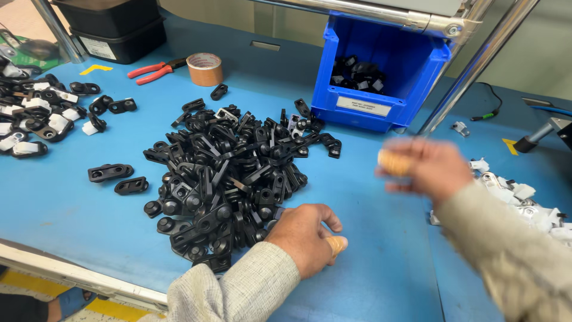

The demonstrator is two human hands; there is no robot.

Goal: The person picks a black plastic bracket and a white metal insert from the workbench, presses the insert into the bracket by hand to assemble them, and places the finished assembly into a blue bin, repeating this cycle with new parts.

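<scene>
While the left hand (pixel 304 237) rested with curled fingers against the pile of black plastic brackets (pixel 229 173), the blurred right hand (pixel 426 167) hovered beside it, grip unclear. Behind the pile, a blue bin (pixel 411 65) with a white rectangular label (pixel 363 106) held more brackets.

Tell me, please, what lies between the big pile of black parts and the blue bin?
In the head view, nothing bridges it: only a narrow strip of bare blue table separates the pile of black parts from the blue bin.
</scene>
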